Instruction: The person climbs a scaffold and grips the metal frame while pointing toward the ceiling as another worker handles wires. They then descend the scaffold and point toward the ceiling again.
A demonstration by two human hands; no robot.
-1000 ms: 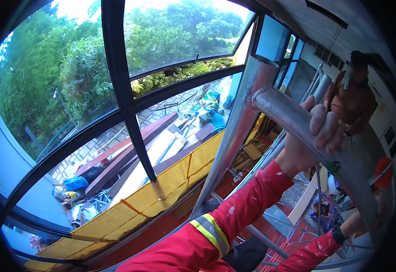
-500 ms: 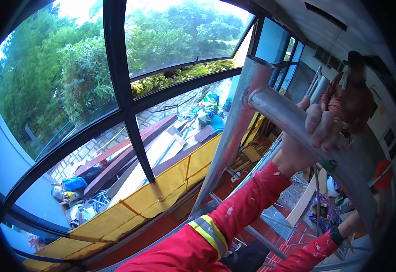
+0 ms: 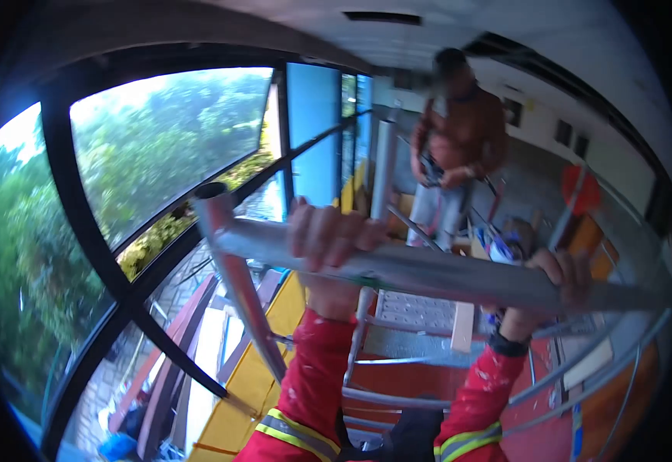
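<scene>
A scaffolding frame [image 3: 444, 271] of grey metal tube, with an upright open-ended post on its left, spans the view in front of me. My left hand [image 3: 333, 237] is wrapped over its top bar, not far from that post. Further right along the same bar, my right hand [image 3: 561, 279] is closed around the tube. A small green mark shows on the bar between my hands. Both red sleeves with reflective bands reach up from below.
Beyond the bar a person [image 3: 463, 138] stands holding a dark object. Windows [image 3: 167, 138] line the left, above yellow panels [image 3: 255, 381]. Below are a perforated metal platform [image 3: 413, 312], metal rungs [image 3: 397, 399] and red flooring. An orange-red object [image 3: 580, 191] is at right.
My view has swung right, so the windows sit further left and the person nearer the middle. The top bar now looks closer to level. My right hand shows more clearly on it.
</scene>
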